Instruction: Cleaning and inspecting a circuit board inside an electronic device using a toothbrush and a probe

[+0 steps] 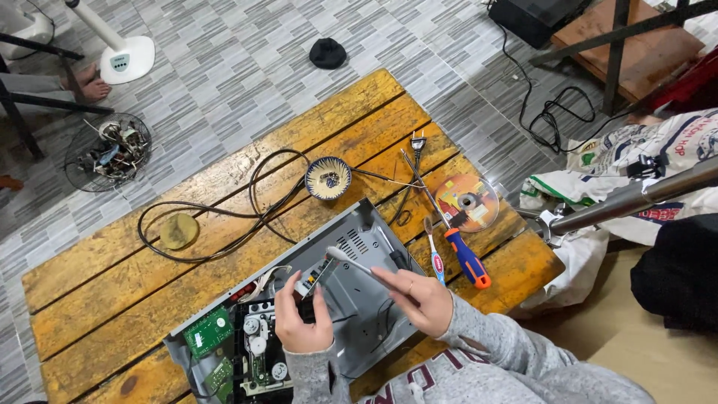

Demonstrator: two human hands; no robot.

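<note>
Low in the frame's centre, my left hand [299,323] pinches a small circuit board [315,275] upright over the opened player chassis [351,299] so its face shows; my right hand [416,299] pinches a slim brush [350,260], tip against it.

1 bowl [328,178], 1 disc [467,202], 2 screwdrivers [449,236]

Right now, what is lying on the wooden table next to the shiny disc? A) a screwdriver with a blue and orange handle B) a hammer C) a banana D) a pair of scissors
A: a screwdriver with a blue and orange handle lies on the wooden table, its shaft reaching up past the shiny disc.
</note>
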